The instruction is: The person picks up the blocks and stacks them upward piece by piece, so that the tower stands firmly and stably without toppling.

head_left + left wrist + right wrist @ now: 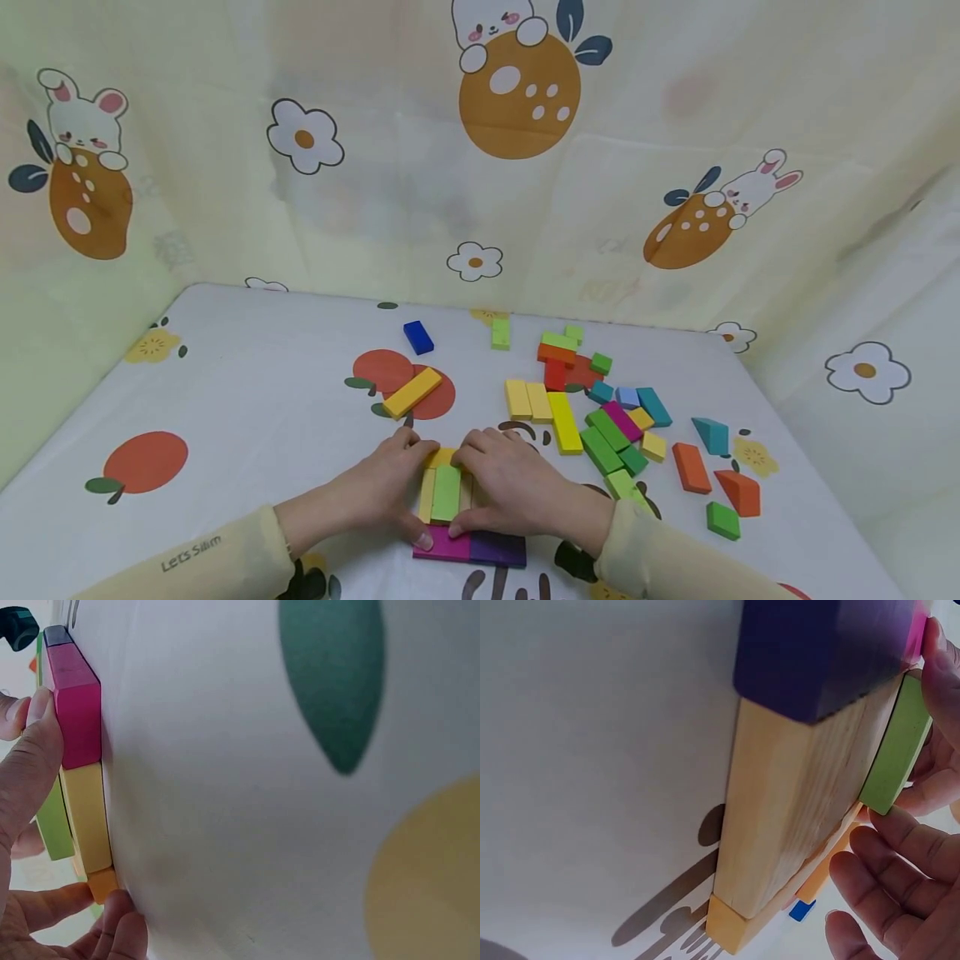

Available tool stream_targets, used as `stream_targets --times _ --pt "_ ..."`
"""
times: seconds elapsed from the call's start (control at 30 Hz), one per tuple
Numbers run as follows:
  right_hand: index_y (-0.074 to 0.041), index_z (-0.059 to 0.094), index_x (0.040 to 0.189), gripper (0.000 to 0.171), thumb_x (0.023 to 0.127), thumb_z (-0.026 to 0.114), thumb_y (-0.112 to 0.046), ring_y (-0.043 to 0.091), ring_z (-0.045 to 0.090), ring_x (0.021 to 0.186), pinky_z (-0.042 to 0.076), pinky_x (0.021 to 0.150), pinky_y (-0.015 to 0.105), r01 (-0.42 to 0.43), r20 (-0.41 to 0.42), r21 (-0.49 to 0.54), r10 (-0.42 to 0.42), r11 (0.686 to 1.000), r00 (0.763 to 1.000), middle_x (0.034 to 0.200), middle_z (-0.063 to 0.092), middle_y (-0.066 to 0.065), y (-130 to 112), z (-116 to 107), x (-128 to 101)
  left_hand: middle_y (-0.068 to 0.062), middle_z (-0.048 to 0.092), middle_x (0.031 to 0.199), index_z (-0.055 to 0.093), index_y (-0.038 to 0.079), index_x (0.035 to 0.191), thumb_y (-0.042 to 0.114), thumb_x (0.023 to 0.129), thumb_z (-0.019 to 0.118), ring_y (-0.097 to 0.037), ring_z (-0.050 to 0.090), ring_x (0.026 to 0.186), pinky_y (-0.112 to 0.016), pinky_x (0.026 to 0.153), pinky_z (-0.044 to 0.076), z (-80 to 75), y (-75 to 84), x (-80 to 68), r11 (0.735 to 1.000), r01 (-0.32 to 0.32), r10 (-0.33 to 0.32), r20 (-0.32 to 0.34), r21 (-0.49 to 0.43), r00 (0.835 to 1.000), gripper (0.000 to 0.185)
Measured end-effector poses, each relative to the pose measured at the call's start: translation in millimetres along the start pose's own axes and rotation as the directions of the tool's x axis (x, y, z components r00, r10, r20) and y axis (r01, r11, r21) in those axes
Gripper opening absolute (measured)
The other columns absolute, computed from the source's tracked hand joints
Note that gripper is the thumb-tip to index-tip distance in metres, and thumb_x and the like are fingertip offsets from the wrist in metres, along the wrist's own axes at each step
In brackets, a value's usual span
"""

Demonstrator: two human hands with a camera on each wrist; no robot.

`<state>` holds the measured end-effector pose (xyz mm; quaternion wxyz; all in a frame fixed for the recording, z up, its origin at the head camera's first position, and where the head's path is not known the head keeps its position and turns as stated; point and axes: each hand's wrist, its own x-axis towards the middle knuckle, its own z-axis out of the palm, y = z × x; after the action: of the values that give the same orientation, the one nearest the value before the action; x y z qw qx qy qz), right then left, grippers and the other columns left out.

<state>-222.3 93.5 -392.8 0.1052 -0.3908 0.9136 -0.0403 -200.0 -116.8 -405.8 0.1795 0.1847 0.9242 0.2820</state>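
Head view: the right hand (517, 483) pinches a light green block (446, 495) between thumb and fingers, atop a pale yellow block (427, 497) and a natural-wood block (795, 817) on the table (262, 392); the left hand (381, 479) curls its fingers at an orange block (103, 886), thumb pressing a magenta block (444, 547) beside a purple block (501, 549)

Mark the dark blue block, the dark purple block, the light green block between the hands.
Dark blue block (418, 336): head view, top face.
Dark purple block (498, 547): head view, top face.
Light green block (446, 493): head view, top face.
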Motion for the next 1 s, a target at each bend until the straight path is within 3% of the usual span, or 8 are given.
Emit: stream_targets --times 0.5,0.7,0.83,1.0 --pt "-0.017 0.064 0.131 0.074 0.081 0.072 -0.071 0.017 0.057 0.115 0.05 0.109 0.046 -0.002 0.008 0.009 0.002 1.0 1.0 0.126 0.065 -0.001 0.4 1.0 0.4 -0.015 0.052 0.127 0.053 0.002 0.142 0.033 0.061 0.099 -0.027 0.051 0.116 -0.051 0.103 0.055 -1.3 0.9 -0.2 1.0 0.005 -0.005 0.002 0.003 1.0 0.098" --pt "-0.018 0.059 0.139 0.081 0.08 0.07 -0.073 0.018 0.057 0.121 0.05 0.109 0.048 -0.029 0.025 0.031 0.028 0.999 0.999 0.132 0.064 0.0 2.8 -4.3 1.2 -0.016 0.052 0.128 0.053 0.001 0.142 0.033 0.061 0.099 -0.027 0.052 0.117 -0.051 0.103 0.055 -2.0 0.5 -1.0 1.0 -0.002 0.002 -0.003 0.004 1.0 0.098" --pt "-0.018 0.057 0.143 0.077 0.084 0.071 -0.065 0.022 0.057 0.125 0.051 0.108 0.049 -0.046 0.001 0.067 0.046 0.997 0.999 0.136 0.063 0.002 9.6 -13.2 4.6 -0.016 0.052 0.128 0.053 0.001 0.143 0.032 0.062 0.099 -0.028 0.052 0.119 -0.051 0.103 0.055 -1.8 -0.4 -0.4 1.0 -0.001 0.001 0.001 0.0 1.0 0.098" --pt "-0.015 0.054 0.146 0.06 0.097 0.066 -0.047 0.027 0.059 0.124 0.052 0.107 0.048 -0.066 -0.042 0.135 0.072 0.989 0.997 0.136 0.063 0.007 28.9 -21.5 23.4 -0.016 0.052 0.13 0.053 0.002 0.143 0.033 0.062 0.099 -0.028 0.051 0.119 -0.052 0.102 0.056 -0.7 -0.4 1.3 1.0 0.01 -0.01 0.009 -0.009 1.0 0.098"
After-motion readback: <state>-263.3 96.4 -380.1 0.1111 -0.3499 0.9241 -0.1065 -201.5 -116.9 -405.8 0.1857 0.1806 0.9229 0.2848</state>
